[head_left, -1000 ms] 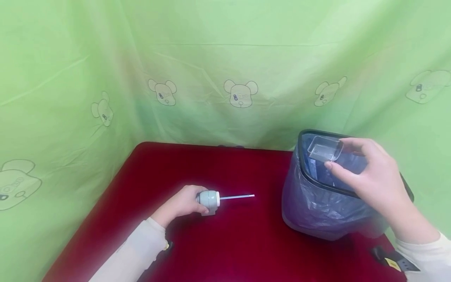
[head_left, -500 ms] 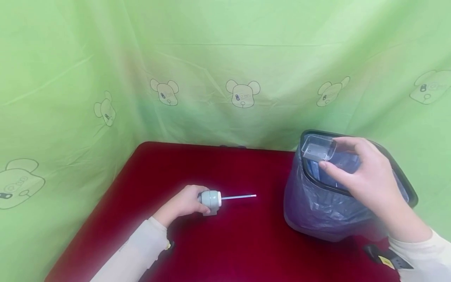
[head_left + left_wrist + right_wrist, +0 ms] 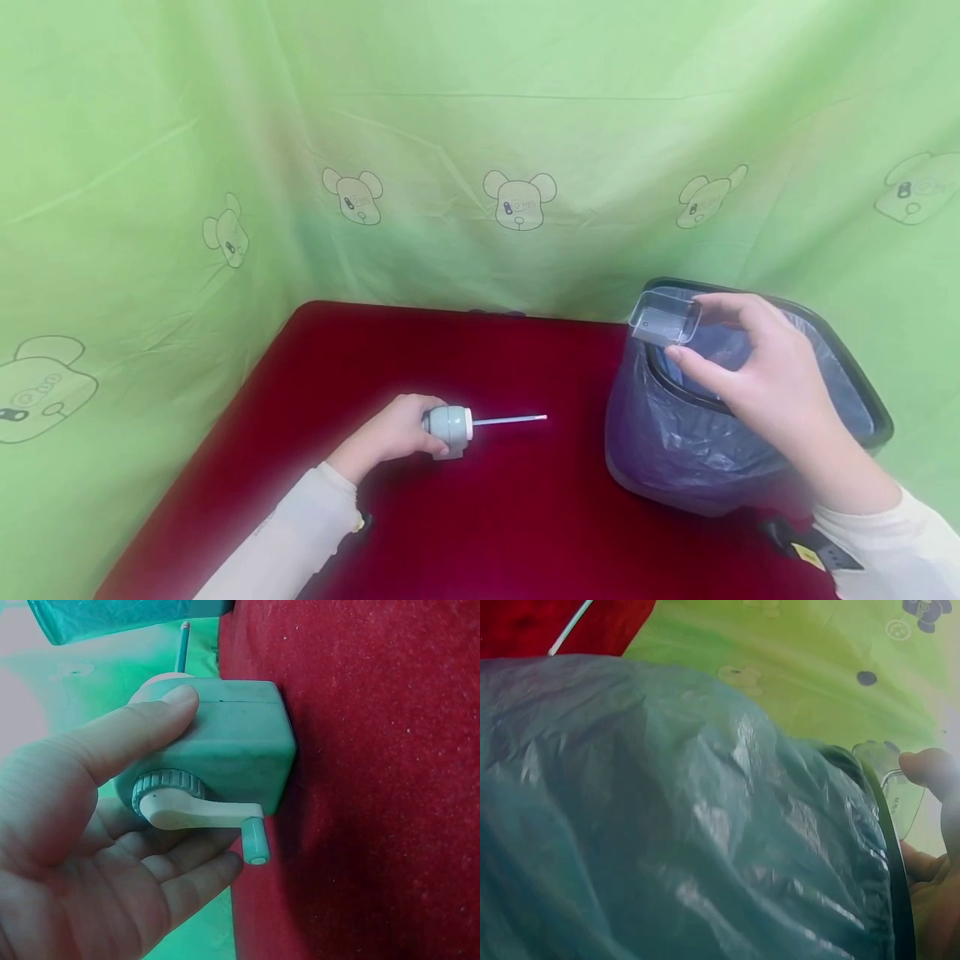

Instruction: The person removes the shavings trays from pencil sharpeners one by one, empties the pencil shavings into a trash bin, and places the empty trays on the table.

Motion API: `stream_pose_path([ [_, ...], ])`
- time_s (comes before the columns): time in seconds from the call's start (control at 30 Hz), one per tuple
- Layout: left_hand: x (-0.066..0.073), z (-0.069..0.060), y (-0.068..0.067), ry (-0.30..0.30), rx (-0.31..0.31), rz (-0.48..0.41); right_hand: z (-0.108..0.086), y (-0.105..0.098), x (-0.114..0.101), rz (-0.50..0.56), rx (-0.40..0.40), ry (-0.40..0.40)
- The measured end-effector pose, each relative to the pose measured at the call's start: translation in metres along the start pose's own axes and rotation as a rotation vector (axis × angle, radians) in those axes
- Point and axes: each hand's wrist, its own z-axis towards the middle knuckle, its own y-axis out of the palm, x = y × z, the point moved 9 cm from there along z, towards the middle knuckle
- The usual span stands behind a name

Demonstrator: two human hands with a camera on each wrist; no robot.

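Note:
My left hand (image 3: 396,432) grips a grey-green pencil sharpener (image 3: 447,427) that stands on the red table. In the left wrist view the hand crank (image 3: 202,810) of the sharpener faces the palm, with the thumb on the body. A thin pencil (image 3: 510,419) sticks out of the sharpener's other side, pointing right. Between thumb and fingers my right hand (image 3: 772,375) pinches a small clear plastic box (image 3: 666,318), tilted over the left rim of the bin (image 3: 862,400). What the box contains, if anything, is too faint to tell.
A bluish translucent bag (image 3: 682,810) lines the bin and hangs over its outside, at the right of the red table (image 3: 540,517). Green curtains (image 3: 420,100) with printed bear heads close off the back and sides.
My right hand has moved left with the clear plastic box, from above the bin's opening to its left rim. The left hand and the sharpener have stayed in place.

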Motion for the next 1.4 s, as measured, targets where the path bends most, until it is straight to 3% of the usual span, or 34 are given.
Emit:
stream_pose_path([
  [1.4,0.001,-0.001,0.0,-0.003,-0.003,-0.02,-0.003,0.027,-0.042,0.12,-0.036,-0.089],
])
